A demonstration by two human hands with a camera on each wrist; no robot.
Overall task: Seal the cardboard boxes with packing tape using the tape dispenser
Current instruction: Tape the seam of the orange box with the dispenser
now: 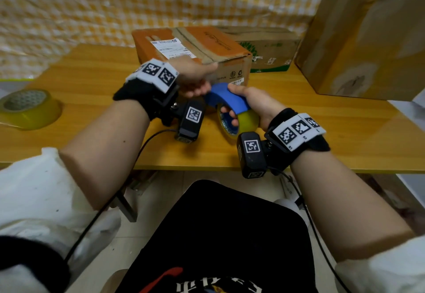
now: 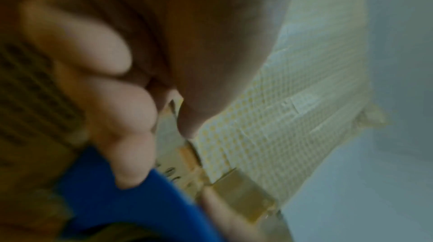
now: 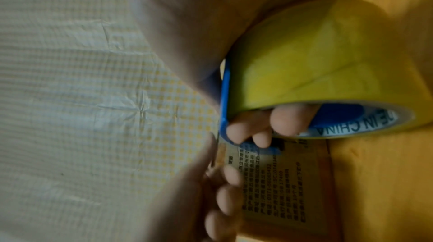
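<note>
Head view shows my right hand (image 1: 250, 104) wrapped around the blue tape dispenser (image 1: 226, 97), thumb over its curved top and fingers hooked through the core of the yellow tape roll (image 1: 241, 123) it carries. The right wrist view confirms this: my fingertips (image 3: 284, 122) poke out through the roll's middle. My left hand (image 1: 195, 78) is at the dispenser's front end, fingers curled there as if pinching the tape's free end, but both the head and left wrist views are too blurred for me to tell whether it has actually caught anything.

The dispenser is held just above the surface (image 1: 92, 81), directly ahead of which, just past my hands, sits the orange-topped cardboard box (image 1: 190, 49) with a shipping label. Its top flaps lie closed, and a brownish strip runs along the seam; I cannot tell if that is old tape or fresh. No strip reaches from the dispenser to this box, so I judge the sealing of it has not begun, and I am at the stage of getting the tape's end ready.

Beyond it, further from my right hand, a second box with green print (image 1: 271, 51) stands partly hidden, and a large box (image 1: 358, 39) stands off to the right of my right hand. Whether either needs sealing I cannot see. A spare roll of tape (image 1: 27, 108) lies well to the left of my left hand.
</note>
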